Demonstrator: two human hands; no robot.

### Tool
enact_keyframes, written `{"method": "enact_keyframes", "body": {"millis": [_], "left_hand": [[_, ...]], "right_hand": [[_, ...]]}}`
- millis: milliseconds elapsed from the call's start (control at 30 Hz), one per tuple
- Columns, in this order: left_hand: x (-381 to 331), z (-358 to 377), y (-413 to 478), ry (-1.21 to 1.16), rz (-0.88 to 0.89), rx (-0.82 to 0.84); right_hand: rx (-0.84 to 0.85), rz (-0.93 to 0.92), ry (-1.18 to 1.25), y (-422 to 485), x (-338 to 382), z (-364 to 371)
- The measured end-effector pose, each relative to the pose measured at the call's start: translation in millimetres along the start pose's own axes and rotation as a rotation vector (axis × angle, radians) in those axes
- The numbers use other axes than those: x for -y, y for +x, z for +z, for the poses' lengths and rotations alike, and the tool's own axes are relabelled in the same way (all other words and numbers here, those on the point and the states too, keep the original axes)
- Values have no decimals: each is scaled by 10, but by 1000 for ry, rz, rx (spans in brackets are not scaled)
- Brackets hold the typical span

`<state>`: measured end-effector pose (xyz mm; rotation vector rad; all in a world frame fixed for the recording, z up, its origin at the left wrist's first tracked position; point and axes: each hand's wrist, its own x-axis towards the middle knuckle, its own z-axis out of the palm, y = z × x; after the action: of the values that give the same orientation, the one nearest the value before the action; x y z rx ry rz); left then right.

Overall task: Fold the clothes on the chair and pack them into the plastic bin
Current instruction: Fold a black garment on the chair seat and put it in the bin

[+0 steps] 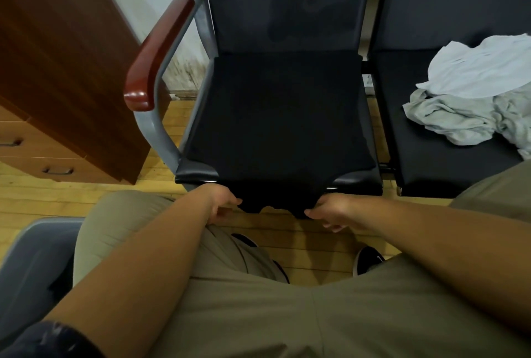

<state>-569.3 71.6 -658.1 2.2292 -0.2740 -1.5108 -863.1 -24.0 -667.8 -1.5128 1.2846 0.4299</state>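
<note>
We saw matt black cloth (275, 116) on the chair's glossy black leatherette seat (196, 175); its armrest (156, 53) was polished reddish wood, its frame (159, 128) grey painted metal; the floor (86, 191) was smooth pale wood.

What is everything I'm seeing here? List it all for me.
Black cloth garment: one, black, spread over the left chair seat.
Black padded chairs: two, black with grey frames, side by side.
Crumpled clothes pile: one, white and light grey, right chair seat.
Wooden drawer cabinet: one, red-brown, far left.
Wooden plank floor: one, yellow, underneath.
Black shoes: two, on floor.
Left hand: one, pinching garment's near edge.
Right hand: one, pinching same edge.
</note>
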Motion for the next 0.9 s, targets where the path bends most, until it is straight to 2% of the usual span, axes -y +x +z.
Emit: {"method": "enact_keyframes", "body": {"millis": [167,400,767,900], "left_hand": [[34,30,9,43,56,0],[43,77,-119,152,-4,109],[66,73,-197,432,62,3],[-26,52,-385,666,90,-78]], "right_hand": [[-21,11,-32,51,-1,15],[-17,-9,-13,-16,25,31],[12,-10,34,-278,62,53],[28,-28,66,-429,100,61]]}}
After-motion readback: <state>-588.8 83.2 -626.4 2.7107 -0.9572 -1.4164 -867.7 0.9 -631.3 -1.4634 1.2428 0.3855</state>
